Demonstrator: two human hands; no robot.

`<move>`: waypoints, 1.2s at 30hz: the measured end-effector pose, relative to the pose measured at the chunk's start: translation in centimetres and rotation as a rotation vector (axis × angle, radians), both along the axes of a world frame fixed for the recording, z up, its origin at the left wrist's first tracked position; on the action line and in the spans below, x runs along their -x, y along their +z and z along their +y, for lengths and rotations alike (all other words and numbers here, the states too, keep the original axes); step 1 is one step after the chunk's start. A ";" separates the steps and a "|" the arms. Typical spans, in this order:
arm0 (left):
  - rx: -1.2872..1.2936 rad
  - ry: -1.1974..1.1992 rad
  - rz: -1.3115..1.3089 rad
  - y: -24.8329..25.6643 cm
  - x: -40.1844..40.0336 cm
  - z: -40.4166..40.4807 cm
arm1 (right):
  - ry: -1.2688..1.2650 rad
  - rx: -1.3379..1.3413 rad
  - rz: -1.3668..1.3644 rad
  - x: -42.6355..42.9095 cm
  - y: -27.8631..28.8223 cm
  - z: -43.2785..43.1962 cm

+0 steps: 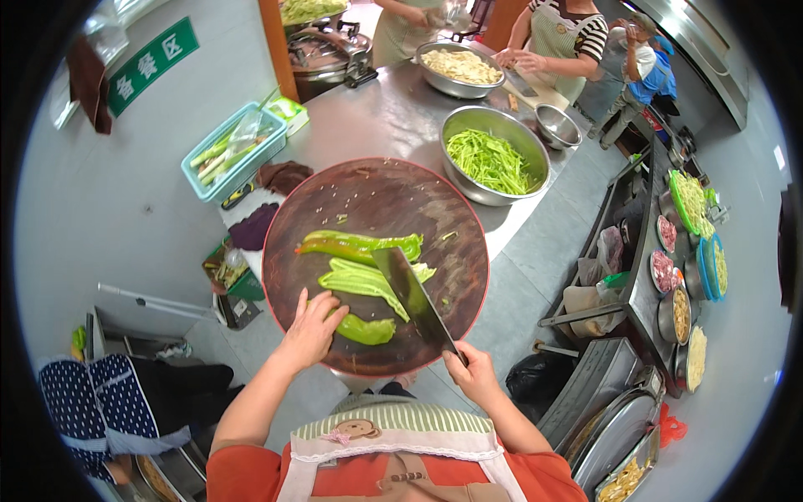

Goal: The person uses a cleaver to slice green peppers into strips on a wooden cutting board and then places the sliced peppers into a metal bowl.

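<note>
A round wooden chopping board (pixel 376 188) lies before me. My right hand (pixel 470 370) grips a cleaver (pixel 414 298), whose blade slants over the board with its far end at the green peppers. My left hand (pixel 315 326) rests with spread fingers on the near end of a green pepper piece (pixel 367 330); whether the fingers grip it is hard to tell. Beyond that lie flattened green pepper strips (pixel 361 280), partly behind the blade. Farthest back is a long green pepper (pixel 351 245) with a reddish tip. White seeds dot the board.
Beyond the board stand a steel bowl of shredded green vegetable (pixel 542 169), a bowl of pale slices (pixel 459 92) and a small steel bowl (pixel 558 127). A blue basket (pixel 251 164) and dark cloths (pixel 254 227) lie left. Co-workers stand across the table; a person is at lower left.
</note>
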State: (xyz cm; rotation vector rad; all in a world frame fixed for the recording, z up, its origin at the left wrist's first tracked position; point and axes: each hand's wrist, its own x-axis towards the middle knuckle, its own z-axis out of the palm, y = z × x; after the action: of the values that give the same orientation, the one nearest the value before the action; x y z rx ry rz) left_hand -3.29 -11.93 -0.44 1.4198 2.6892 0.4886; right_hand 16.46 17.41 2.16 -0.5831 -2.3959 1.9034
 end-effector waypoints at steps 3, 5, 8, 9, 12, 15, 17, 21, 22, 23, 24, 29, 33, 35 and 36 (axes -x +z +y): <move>-0.019 0.000 0.002 1.2 -1.1 0.1 | 0.072 -0.080 0.098 -0.1 -0.2 -0.9; -0.110 -0.065 0.065 -1.9 -0.3 -0.5 | 0.077 -0.098 0.035 -0.3 -0.7 -1.8; -0.197 -0.147 0.064 -1.1 0.7 0.5 | -0.020 0.026 0.004 -0.7 0.0 -3.6; -0.223 -0.181 0.137 -0.9 1.0 0.5 | -0.027 0.023 -0.005 -0.3 0.5 -4.0; -0.339 -0.184 0.161 -2.0 -0.4 -0.6 | -0.048 0.046 0.012 -1.2 0.4 -5.1; -0.456 -0.125 0.270 -3.5 -2.1 -1.0 | -0.041 -0.006 -0.005 -1.5 1.9 -6.0; -0.497 -0.080 0.292 -4.6 -2.7 -1.4 | -0.023 -0.082 -0.048 -1.9 2.4 -6.3; -0.574 -0.006 0.377 -6.3 -3.5 -1.9 | 0.004 -0.093 -0.115 -2.5 4.7 -7.6; -0.589 0.001 0.404 -6.6 -3.6 -2.1 | 0.013 -0.093 -0.124 -2.5 5.3 -7.9; -0.598 0.008 0.403 -6.9 -3.8 -2.1 | 0.022 -0.093 -0.132 -2.5 5.9 -8.1; -0.606 0.020 0.406 -7.1 -3.9 -2.2 | 0.035 -0.103 -0.154 -2.5 6.4 -8.2; -0.638 0.067 0.375 -7.0 -4.1 -2.0 | 0.122 -0.210 -0.225 -2.4 8.3 -8.0; -0.658 0.092 0.355 -7.3 -4.3 -1.7 | 0.184 -0.303 -0.263 -2.4 8.7 -7.6; -0.665 0.100 0.349 -7.4 -4.3 -1.6 | 0.194 -0.318 -0.283 -2.2 8.9 -7.5; -0.670 0.104 0.347 -7.3 -4.3 -1.6 | 0.203 -0.326 -0.298 -2.1 8.8 -7.4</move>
State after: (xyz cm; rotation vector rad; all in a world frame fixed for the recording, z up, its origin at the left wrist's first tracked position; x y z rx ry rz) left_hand 1.04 -13.51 -7.76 1.6211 3.0345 1.3729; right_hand 18.52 10.01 10.97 -0.6610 -2.9755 1.5204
